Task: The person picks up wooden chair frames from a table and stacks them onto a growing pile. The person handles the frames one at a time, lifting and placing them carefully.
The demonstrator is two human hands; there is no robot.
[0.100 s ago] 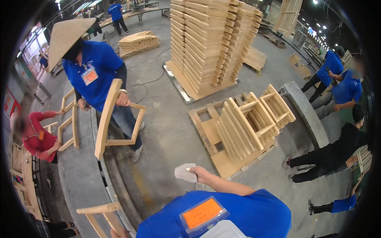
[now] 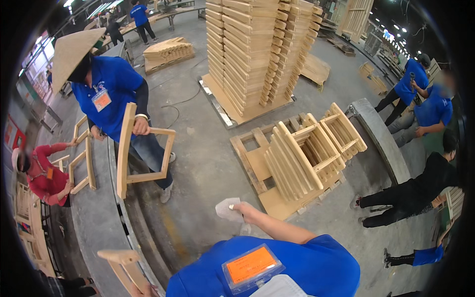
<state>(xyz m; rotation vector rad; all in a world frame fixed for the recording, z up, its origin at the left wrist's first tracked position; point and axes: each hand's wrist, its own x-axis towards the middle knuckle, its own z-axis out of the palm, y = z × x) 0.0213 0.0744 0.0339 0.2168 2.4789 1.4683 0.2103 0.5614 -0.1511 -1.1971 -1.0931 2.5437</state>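
Between the thumb and fingers of my right hand [image 2: 239, 211] is a pale, flat, angular sheet [image 2: 226, 210], held out in front of my body above the floor; its material cannot be told. Low at the bottom edge, my left hand [image 2: 144, 290] shows only in part, its fingers closed on a light wooden frame [image 2: 123, 270] beside the grey bench. Across from me, a person in a blue shirt and conical hat [image 2: 106, 81] holds another angled wooden frame [image 2: 126, 153] upright by one bar.
A long grey bench [image 2: 94, 218] curves along my left, where a person in red [image 2: 47, 171] handles frames [image 2: 81, 166]. Ahead stand a pallet of stacked frames [image 2: 297, 163] and a tall pile of wooden parts [image 2: 252, 54]. Several people work at the right.
My view shifts slightly. The person opposite leans a little left and lowers the frame slightly. My right hand keeps the pale sheet, and my left stays on its frame.
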